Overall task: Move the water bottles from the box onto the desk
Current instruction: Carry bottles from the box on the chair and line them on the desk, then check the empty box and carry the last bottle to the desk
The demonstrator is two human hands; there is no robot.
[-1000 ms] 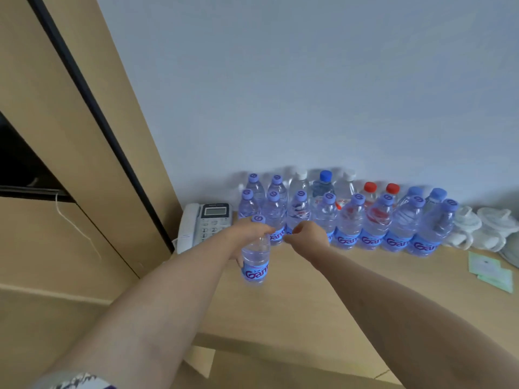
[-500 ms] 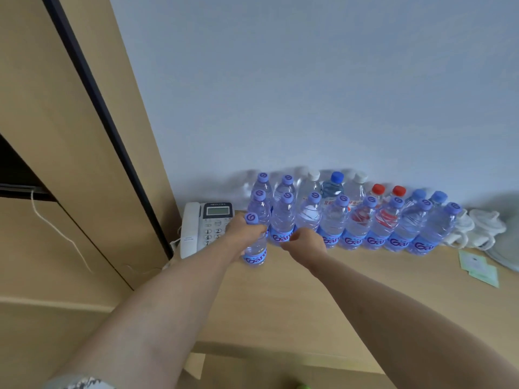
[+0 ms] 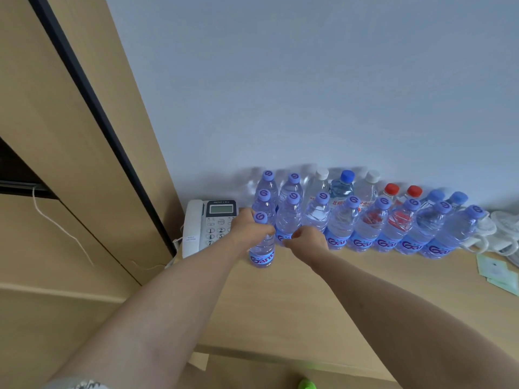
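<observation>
My left hand (image 3: pixel 247 230) grips the upper body of a clear water bottle (image 3: pixel 262 252) with a purple cap, which stands upright on the wooden desk (image 3: pixel 323 299) at the left end of the front row. My right hand (image 3: pixel 307 239) is closed into a loose fist just right of that bottle, in front of the row, with nothing visible in it. Several more water bottles (image 3: pixel 365 228) stand in rows against the wall, with purple, white, blue and red caps. The box is out of view.
A white desk phone (image 3: pixel 209 224) sits left of the bottles, close to my left hand. White cups (image 3: pixel 494 237) and pale green packets (image 3: pixel 497 272) lie at the desk's right end. A tall wooden cabinet (image 3: pixel 70 136) rises on the left.
My left hand carried the bottle away from me toward the row and set it down at the row's left end. My right hand stayed closed beside it.
</observation>
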